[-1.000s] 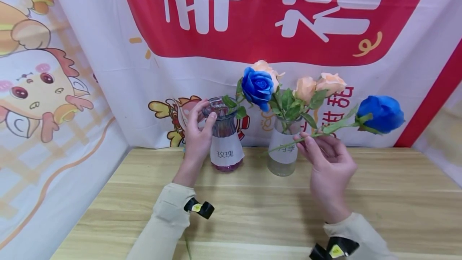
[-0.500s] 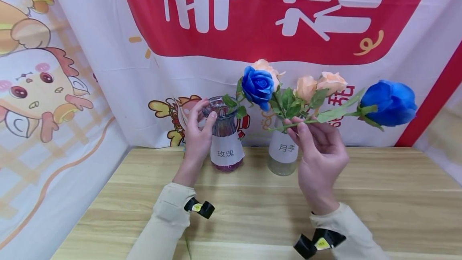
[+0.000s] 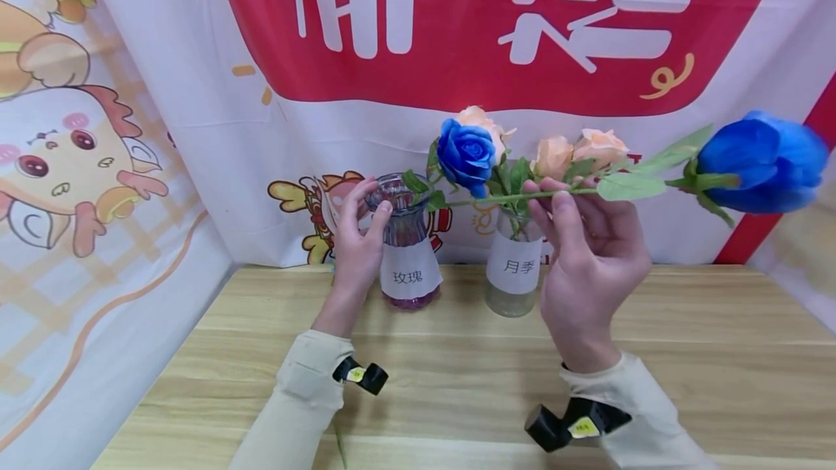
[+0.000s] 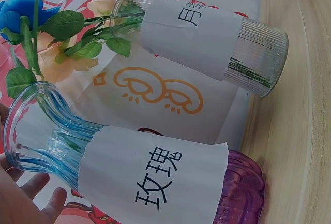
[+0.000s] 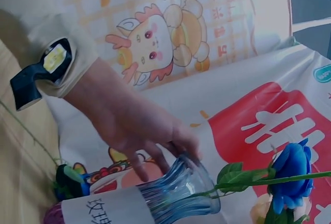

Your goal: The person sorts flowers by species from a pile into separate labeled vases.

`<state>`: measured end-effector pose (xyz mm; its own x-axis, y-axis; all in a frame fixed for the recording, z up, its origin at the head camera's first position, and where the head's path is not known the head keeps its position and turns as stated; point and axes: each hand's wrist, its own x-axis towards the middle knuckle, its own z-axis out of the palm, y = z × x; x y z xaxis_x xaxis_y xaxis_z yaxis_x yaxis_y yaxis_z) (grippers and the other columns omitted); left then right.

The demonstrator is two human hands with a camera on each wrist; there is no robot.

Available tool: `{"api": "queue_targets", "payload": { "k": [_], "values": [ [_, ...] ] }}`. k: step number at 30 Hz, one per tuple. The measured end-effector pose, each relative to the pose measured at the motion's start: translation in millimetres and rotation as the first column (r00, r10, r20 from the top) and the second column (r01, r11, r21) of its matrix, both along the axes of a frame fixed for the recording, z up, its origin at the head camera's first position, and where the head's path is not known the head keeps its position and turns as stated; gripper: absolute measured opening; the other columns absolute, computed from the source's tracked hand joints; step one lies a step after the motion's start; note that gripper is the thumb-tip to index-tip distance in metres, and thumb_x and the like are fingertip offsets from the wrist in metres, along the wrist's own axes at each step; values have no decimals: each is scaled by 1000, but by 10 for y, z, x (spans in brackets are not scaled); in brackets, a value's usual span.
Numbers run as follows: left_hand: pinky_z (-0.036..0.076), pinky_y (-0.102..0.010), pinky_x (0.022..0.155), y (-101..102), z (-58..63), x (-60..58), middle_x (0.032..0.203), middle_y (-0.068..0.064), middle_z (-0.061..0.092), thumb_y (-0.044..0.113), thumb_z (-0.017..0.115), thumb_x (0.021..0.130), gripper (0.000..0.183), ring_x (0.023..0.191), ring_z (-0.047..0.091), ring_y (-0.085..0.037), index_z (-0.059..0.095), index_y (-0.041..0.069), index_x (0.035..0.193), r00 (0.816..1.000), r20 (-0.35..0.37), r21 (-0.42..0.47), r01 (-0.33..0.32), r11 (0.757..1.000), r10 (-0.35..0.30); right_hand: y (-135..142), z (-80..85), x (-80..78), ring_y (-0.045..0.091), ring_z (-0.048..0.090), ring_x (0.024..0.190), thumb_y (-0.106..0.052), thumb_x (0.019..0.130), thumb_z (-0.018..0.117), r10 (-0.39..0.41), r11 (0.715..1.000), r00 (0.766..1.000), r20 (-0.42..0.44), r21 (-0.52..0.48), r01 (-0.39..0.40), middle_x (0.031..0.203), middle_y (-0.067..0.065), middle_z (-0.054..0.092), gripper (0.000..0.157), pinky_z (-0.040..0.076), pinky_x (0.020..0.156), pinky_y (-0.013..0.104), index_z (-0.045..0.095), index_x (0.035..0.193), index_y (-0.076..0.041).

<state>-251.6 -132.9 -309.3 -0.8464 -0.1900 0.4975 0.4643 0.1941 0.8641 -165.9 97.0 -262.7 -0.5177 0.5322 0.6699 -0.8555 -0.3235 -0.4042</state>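
My left hand (image 3: pixel 359 241) holds the neck of a blue-and-purple glass vase (image 3: pixel 410 234), thumb and fingers around it below the rim. A blue rose (image 3: pixel 466 154) leans out of that vase to the right. My right hand (image 3: pixel 594 270) pinches the green stem of another blue rose (image 3: pixel 760 162), raised in front of a clear glass vase (image 3: pixel 511 303). Its bloom points right, and the bare stem end reaches left toward the blue-purple vase. Peach roses (image 3: pixel 597 147) stand in the clear vase. Both vases wear white paper labels (image 4: pixel 155 177) with writing.
Both vases stand at the back of a wooden table (image 3: pixel 457 397), close to a printed cloth backdrop (image 3: pixel 313 136). A loose green stem (image 3: pixel 339 448) shows beside my left forearm. In the right wrist view a dark blue flower (image 5: pixel 72 180) lies behind the left arm.
The right hand has lifted the blue rose and turned it nearly level, its bloom swinging up and right and its stem end reaching left. The left hand and both vases stay put.
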Motion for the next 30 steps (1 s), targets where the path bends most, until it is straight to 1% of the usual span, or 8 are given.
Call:
{"api": "queue_targets", "payload": {
  "k": [4, 6, 9, 12, 18, 21, 26, 30],
  "values": [
    [47, -52, 117, 6, 5, 3, 166, 4, 44, 29, 61, 106, 48, 145, 47, -27, 54, 14, 151, 1000, -3, 3, -3, 1000, 3, -28, 72, 9, 36, 80, 101, 7, 97, 70, -3, 1000, 1000, -10, 15, 3, 114, 26, 78, 35, 63, 92, 42, 63, 131, 11],
    [47, -53, 117, 9, 7, 3, 166, 3, 44, 28, 61, 106, 47, 145, 48, -27, 54, 14, 151, 1000, -6, 2, -6, 1000, 6, -55, 93, 7, 36, 79, 104, 5, 98, 69, -13, 999, 1000, -3, 43, 13, 116, 25, 78, 36, 63, 93, 41, 63, 133, 8],
    [48, -52, 117, 11, 11, 6, 166, 3, 44, 28, 61, 106, 47, 145, 48, -28, 54, 13, 151, 1000, -7, -1, -11, 1000, 11, -113, 101, -20, 35, 78, 107, 2, 99, 69, -48, 994, 999, 17, 99, 46, 118, 23, 78, 38, 63, 95, 39, 63, 136, 5],
    [48, -52, 116, 11, 12, 11, 166, 3, 44, 27, 62, 106, 47, 144, 49, -27, 54, 13, 151, 1000, -4, -2, -14, 1000, 14, -191, 73, -78, 32, 78, 109, 1, 100, 69, -84, 986, 996, 37, 147, 78, 119, 19, 79, 37, 63, 96, 37, 63, 136, 2],
    [48, -52, 117, 10, 10, 18, 166, 5, 45, 28, 62, 106, 48, 144, 48, -26, 54, 14, 151, 1000, 3, -5, -14, 1000, 14, -353, -2, -270, 27, 80, 105, 3, 99, 70, -62, 987, 997, 52, 151, 53, 116, 22, 79, 26, 64, 94, 36, 66, 124, 6],
    [48, -52, 117, 10, 13, 22, 166, 6, 45, 28, 62, 106, 48, 145, 48, -26, 54, 15, 151, 1000, 3, -5, -14, 1000, 14, -414, -34, -353, 26, 80, 105, 0, 99, 71, -59, 983, 996, 71, 176, 45, 117, 23, 79, 26, 64, 94, 37, 65, 122, 9],
    [48, -52, 116, -1, 8, 12, 166, 5, 45, 28, 63, 106, 48, 145, 47, -26, 54, 15, 152, 1000, 7, -2, -13, 1000, 13, -506, -76, -466, 19, 80, 104, -1, 99, 72, -85, 972, 990, 112, 227, 58, 116, 18, 79, 25, 65, 92, 36, 64, 120, 10],
    [48, -53, 116, -5, 10, 3, 166, 5, 45, 27, 63, 106, 49, 144, 48, -27, 53, 15, 152, 1000, 6, 1, -6, 1000, 6, -579, -107, -533, 16, 80, 102, 0, 99, 71, -105, 964, 985, 136, 256, 67, 118, 17, 78, 22, 65, 92, 36, 63, 118, 9]
  ]
}}
